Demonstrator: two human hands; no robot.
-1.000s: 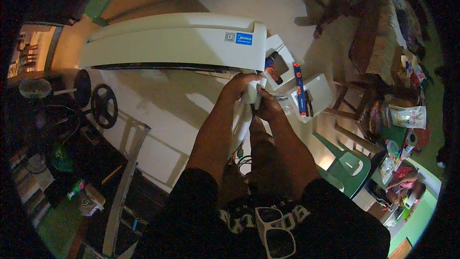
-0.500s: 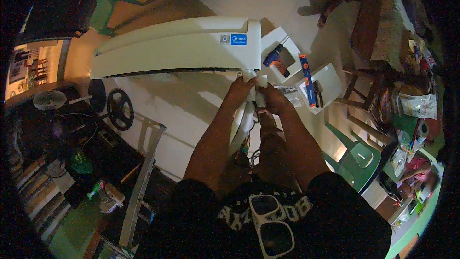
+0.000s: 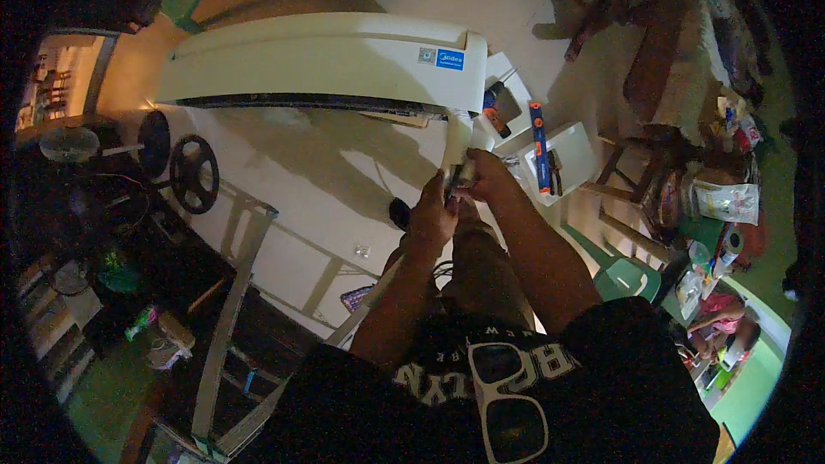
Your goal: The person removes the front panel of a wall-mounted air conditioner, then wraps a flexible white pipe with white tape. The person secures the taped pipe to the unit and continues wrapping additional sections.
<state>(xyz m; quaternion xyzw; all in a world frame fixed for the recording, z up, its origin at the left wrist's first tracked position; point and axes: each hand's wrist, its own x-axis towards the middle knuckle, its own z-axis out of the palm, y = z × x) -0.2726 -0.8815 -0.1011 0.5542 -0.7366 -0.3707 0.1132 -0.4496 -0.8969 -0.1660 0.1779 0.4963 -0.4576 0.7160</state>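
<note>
A long white air-conditioner indoor unit [image 3: 301, 69] lies across the upper middle of the view. From its right end a white wrapped pipe bundle [image 3: 458, 133] runs down toward me. My left hand [image 3: 432, 206] is closed around the lower part of this bundle. Just to its right, my right hand [image 3: 484, 174] is closed on the bundle as well, fingers close to the left hand's. A small pale piece between the hands is too blurred to name. Much of the gripped part is hidden by my fingers.
A blue and orange drill [image 3: 493, 112] sits in white foam beside the unit's right end. A blue spirit level [image 3: 540, 150] rests on another foam piece. A green chair [image 3: 627, 277] is at right, a metal ladder [image 3: 225, 326] at left. Another person [image 3: 718, 326] is at far right.
Both hands have slid down the pipe bundle, away from the unit and closer to me. The view has shifted, and the unit's right end now covers part of the drill.
</note>
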